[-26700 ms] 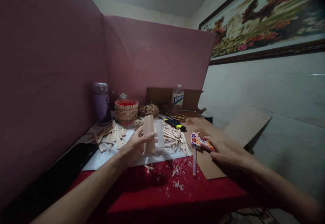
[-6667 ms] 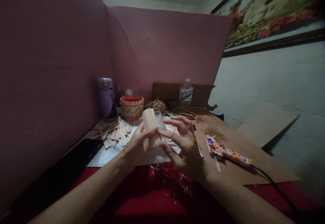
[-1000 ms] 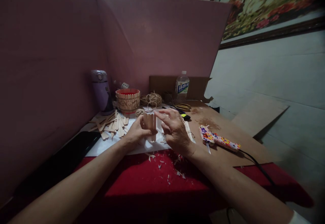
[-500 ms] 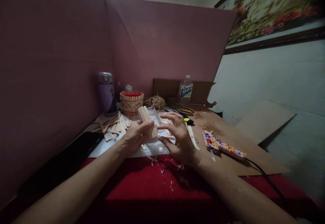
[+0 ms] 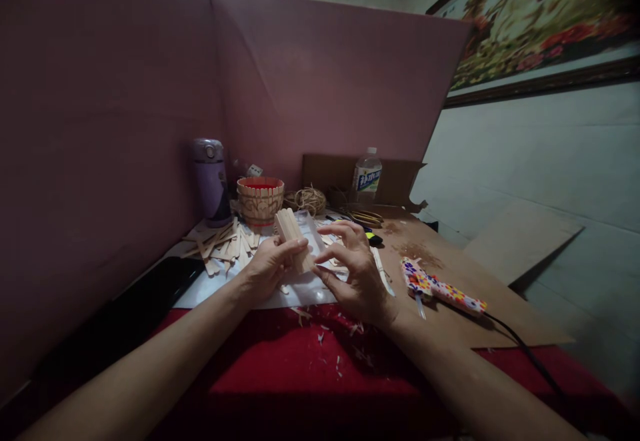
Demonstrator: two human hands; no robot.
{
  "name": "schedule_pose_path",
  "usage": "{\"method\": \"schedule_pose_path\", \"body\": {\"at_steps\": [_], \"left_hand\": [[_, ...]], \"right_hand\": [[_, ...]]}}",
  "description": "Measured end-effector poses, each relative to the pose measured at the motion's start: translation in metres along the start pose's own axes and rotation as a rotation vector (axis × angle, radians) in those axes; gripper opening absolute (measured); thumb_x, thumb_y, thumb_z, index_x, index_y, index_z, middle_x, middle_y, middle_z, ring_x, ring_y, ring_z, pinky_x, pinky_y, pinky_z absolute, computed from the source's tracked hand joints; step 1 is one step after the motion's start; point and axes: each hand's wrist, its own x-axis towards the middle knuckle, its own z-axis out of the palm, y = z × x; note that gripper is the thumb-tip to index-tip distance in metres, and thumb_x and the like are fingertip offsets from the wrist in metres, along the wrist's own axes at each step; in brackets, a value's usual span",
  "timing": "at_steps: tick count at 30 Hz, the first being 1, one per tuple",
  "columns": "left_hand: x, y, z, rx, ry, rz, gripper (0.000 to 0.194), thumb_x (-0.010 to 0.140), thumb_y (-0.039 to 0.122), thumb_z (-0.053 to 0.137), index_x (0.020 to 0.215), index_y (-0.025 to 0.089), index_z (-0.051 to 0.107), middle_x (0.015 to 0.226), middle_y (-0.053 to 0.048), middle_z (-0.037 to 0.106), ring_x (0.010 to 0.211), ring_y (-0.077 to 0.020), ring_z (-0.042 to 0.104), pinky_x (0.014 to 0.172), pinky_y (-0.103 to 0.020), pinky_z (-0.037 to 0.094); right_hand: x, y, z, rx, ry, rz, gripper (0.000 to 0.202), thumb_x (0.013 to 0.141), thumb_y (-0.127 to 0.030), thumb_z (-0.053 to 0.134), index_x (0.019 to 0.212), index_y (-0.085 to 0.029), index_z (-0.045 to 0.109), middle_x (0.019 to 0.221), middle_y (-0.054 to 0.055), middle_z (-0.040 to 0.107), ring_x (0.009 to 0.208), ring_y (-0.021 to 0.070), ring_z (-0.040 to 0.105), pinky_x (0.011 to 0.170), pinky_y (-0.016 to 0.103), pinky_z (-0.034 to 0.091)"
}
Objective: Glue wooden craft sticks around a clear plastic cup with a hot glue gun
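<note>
Several flat wooden sticks (image 5: 290, 228), side by side in a bundle, are gripped in my left hand (image 5: 273, 264), with the thumb across their front. My right hand (image 5: 350, 271) is just to the right, its thumb and index fingertip close together at the bundle's lower right edge; whether something small is between them I cannot make out. Behind the bundle lies a clear plastic box (image 5: 313, 231). Loose wooden sticks (image 5: 223, 248) are scattered on the white sheet (image 5: 197, 294) to the left.
At the back stand a purple flask (image 5: 210, 184), a stick-covered basket (image 5: 260, 204), twine (image 5: 309, 200) and a plastic bottle (image 5: 367, 178). A flowered glue gun (image 5: 443, 288) with a black cord lies on cardboard (image 5: 500, 324) at right. Scraps dot the red cloth (image 5: 280, 361).
My right thumb and index finger have drawn together and now reach the lower end of the bundle. The bundle stays in my left hand, and the view has shifted slightly.
</note>
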Motion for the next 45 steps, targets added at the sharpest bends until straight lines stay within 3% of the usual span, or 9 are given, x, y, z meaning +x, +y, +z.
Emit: {"method": "schedule_pose_path", "body": {"at_steps": [12, 18, 23, 32, 38, 42, 45], "left_hand": [[-0.002, 0.001, 0.004, 0.015, 0.035, 0.031, 0.032, 0.061, 0.025, 0.081, 0.084, 0.011, 0.063, 0.067, -0.001, 0.065, 0.056, -0.0107, 0.057, 0.051, -0.021, 0.045], [-0.001, 0.004, 0.003, -0.046, 0.077, 0.043, 0.027, 0.063, 0.024, 0.079, 0.080, 0.012, 0.061, 0.062, 0.002, 0.063, 0.054, -0.0090, 0.056, 0.051, -0.020, 0.046], [-0.001, 0.002, 0.002, -0.036, 0.074, 0.060, 0.031, 0.063, 0.025, 0.079, 0.086, 0.011, 0.062, 0.070, -0.001, 0.066, 0.058, -0.0102, 0.058, 0.051, -0.020, 0.046], [-0.004, 0.001, 0.002, -0.040, 0.042, 0.052, 0.034, 0.062, 0.026, 0.080, 0.087, 0.011, 0.062, 0.073, -0.002, 0.066, 0.059, -0.0101, 0.058, 0.054, -0.020, 0.046], [-0.003, -0.003, 0.002, 0.002, -0.019, 0.094, 0.043, 0.062, 0.027, 0.081, 0.097, 0.012, 0.061, 0.084, -0.006, 0.067, 0.072, -0.0155, 0.063, 0.065, -0.026, 0.050], [-0.004, -0.004, 0.004, 0.207, 0.005, 0.115, 0.053, 0.056, 0.032, 0.084, 0.099, 0.011, 0.061, 0.085, -0.007, 0.066, 0.072, -0.0177, 0.062, 0.063, -0.027, 0.048], [-0.005, -0.005, 0.005, 0.331, 0.000, 0.124, 0.054, 0.052, 0.033, 0.085, 0.096, 0.011, 0.062, 0.084, -0.006, 0.066, 0.074, -0.0194, 0.061, 0.063, -0.027, 0.046]], "right_hand": [[0.001, -0.001, -0.001, -0.019, -0.016, -0.016, 0.014, 0.070, -0.010, 0.064, 0.076, -0.023, 0.060, 0.115, 0.006, 0.058, 0.115, 0.0276, 0.045, 0.098, 0.050, 0.037], [-0.002, -0.001, -0.001, -0.034, 0.011, -0.050, 0.018, 0.075, -0.013, 0.063, 0.090, -0.023, 0.065, 0.114, 0.008, 0.059, 0.115, 0.0267, 0.045, 0.098, 0.049, 0.039], [-0.004, -0.001, 0.000, -0.093, -0.007, -0.126, 0.015, 0.081, -0.017, 0.061, 0.089, -0.026, 0.071, 0.116, 0.005, 0.060, 0.116, 0.0263, 0.045, 0.098, 0.049, 0.039], [-0.002, -0.002, 0.000, -0.118, -0.012, -0.105, 0.012, 0.081, -0.020, 0.062, 0.084, -0.027, 0.071, 0.113, 0.005, 0.061, 0.114, 0.0270, 0.046, 0.096, 0.050, 0.039], [-0.002, -0.004, 0.000, -0.064, 0.030, -0.051, 0.025, 0.084, -0.017, 0.057, 0.105, -0.027, 0.065, 0.112, 0.006, 0.061, 0.112, 0.0262, 0.047, 0.096, 0.049, 0.040], [0.002, -0.002, 0.001, -0.041, 0.123, 0.042, 0.021, 0.085, -0.018, 0.055, 0.104, -0.023, 0.062, 0.111, 0.008, 0.060, 0.111, 0.0258, 0.050, 0.099, 0.048, 0.038], [0.007, 0.004, 0.001, 0.024, 0.150, 0.134, 0.030, 0.083, -0.025, 0.059, 0.113, -0.020, 0.057, 0.118, 0.012, 0.057, 0.114, 0.0271, 0.049, 0.100, 0.049, 0.038]]}}
